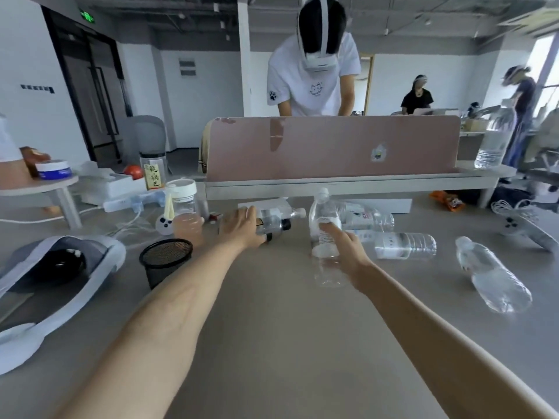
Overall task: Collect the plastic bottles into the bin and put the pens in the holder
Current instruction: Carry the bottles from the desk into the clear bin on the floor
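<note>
Left hand: your left hand (242, 228) curls over the dark-labelled bottle (276, 220), which lies on its side at the far part of the table (287, 328).
Right hand: your right hand (344, 252) grips a clear bottle (323, 225), cap up, slightly tilted.
Spare bottles: spare bottles (402, 244) lie on their sides to the right of your right hand.
Holder: the black mesh holder (166, 258) stands upright, just left of your left forearm.

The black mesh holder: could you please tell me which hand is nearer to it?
Left. The left hand grips a sideways bottle just beyond the mesh holder; the right hand holds a second bottle farther right.
</note>
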{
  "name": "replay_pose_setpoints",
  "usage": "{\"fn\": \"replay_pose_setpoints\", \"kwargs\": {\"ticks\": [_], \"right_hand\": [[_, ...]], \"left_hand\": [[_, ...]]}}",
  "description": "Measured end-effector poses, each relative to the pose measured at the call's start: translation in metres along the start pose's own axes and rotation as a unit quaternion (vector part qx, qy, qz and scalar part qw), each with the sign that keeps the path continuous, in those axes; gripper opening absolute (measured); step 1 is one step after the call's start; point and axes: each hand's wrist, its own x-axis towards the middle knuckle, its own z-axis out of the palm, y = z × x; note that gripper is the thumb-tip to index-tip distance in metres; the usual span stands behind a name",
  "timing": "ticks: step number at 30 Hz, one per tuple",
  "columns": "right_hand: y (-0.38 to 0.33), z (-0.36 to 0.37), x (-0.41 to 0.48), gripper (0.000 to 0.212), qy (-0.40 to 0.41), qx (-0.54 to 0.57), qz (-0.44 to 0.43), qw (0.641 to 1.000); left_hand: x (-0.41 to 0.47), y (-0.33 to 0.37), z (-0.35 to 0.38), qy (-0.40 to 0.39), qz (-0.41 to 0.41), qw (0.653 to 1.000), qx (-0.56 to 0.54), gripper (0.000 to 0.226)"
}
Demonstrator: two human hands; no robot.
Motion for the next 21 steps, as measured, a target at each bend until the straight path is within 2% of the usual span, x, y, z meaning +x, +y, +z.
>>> {"fn": "replay_pose_setpoints", "kwargs": {"ticks": [3, 8, 11, 13, 16, 18, 21], "right_hand": [[0.01, -0.012, 0.001, 0.035, -0.006, -0.024, 0.0, 1.0], [0.017, -0.033, -0.004, 0.038, 0.025, -0.037, 0.014, 0.999], [0.014, -0.035, -0.012, 0.044, 0.042, -0.037, 0.022, 0.998], [0.01, -0.035, -0.022, 0.046, 0.042, -0.035, 0.024, 0.998], [0.001, -0.038, -0.038, 0.037, 0.042, -0.023, 0.028, 0.998], [-0.004, -0.039, -0.049, 0.033, 0.048, -0.013, 0.026, 0.998], [-0.011, -0.039, -0.067, 0.045, 0.055, -0.006, 0.023, 0.998]], "left_hand": [[0.009, 0.0, 0.013, -0.049, 0.02, 0.996, 0.066, 0.084], [-0.004, 0.007, 0.019, -0.018, 0.046, 0.989, 0.141, 0.091], [-0.011, 0.005, 0.008, -0.041, 0.041, 0.988, 0.142, 0.089], [-0.016, 0.005, 0.001, -0.051, 0.013, 0.995, 0.088, 0.085], [-0.033, 0.016, -0.003, -0.071, -0.017, 0.995, -0.064, 0.082], [-0.053, 0.026, -0.004, -0.103, -0.045, 0.981, -0.157, 0.081], [-0.088, 0.045, -0.008, -0.114, -0.082, 0.948, -0.285, 0.081]]}}
